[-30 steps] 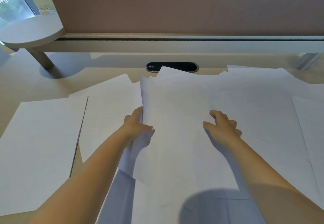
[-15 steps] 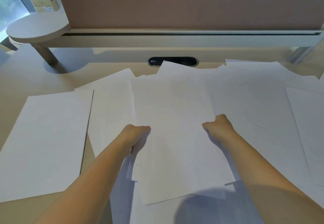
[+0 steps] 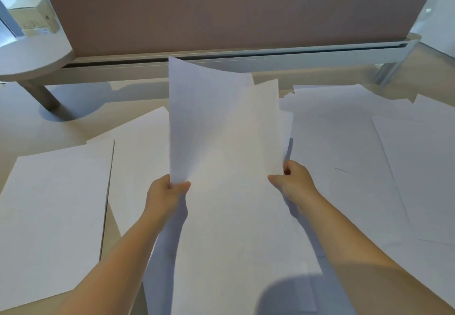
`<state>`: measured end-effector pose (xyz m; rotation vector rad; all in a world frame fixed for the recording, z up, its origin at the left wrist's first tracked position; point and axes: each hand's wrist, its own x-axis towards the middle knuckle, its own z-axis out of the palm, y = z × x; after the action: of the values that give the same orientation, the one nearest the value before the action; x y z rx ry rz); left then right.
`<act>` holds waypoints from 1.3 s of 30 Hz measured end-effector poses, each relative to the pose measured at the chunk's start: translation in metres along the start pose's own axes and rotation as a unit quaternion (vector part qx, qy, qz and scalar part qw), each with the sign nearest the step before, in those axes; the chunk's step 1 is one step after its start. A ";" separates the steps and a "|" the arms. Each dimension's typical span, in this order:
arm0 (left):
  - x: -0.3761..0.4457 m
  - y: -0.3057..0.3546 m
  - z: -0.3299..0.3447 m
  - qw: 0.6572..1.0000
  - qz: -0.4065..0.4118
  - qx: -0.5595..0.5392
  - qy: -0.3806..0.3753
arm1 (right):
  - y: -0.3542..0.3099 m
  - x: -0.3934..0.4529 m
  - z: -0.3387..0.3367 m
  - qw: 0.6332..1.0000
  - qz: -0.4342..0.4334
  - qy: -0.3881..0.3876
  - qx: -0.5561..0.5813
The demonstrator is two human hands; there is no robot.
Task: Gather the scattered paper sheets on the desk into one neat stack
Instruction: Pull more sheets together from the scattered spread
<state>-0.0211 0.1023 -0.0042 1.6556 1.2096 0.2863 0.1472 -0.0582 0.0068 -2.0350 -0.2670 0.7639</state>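
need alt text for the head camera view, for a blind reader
Two bare hands, left hand and right hand, pinch a bundle of white paper sheets lifted off a beige desk. More loose sheets lie scattered around, before a brown partition.

Both forearms bare, reaching fwd, roughly parallel. L hand fingers curled, thumb on top, pinching the bundle of sheets at its left edge. R hand same at right edge, thumb pointing inward.
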 end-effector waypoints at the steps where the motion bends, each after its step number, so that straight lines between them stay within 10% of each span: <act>1: -0.001 0.002 0.002 1.000 -0.006 -0.009 -0.005 | 0.002 0.001 -0.005 1.000 -0.003 -0.004 0.002; 14: -0.030 0.001 0.023 0.974 0.023 0.193 0.117 | 0.021 0.029 0.000 0.993 0.020 -0.116 -0.019; 23: -0.053 0.051 0.070 0.993 -0.042 -0.105 -0.032 | 0.024 0.033 -0.086 0.994 -0.013 -0.070 0.083; 33: -0.053 0.100 0.235 0.980 0.059 0.189 -0.007 | 0.103 0.045 -0.231 0.993 -0.012 0.076 -0.092; 39: -0.052 0.090 0.254 0.916 0.037 0.399 0.020 | 0.138 0.052 -0.270 0.916 0.058 0.107 -0.381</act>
<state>0.1779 -0.0852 -0.0267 2.4032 1.3921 -0.1670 0.3386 -0.2972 -0.0233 -2.8737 -0.3560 0.5359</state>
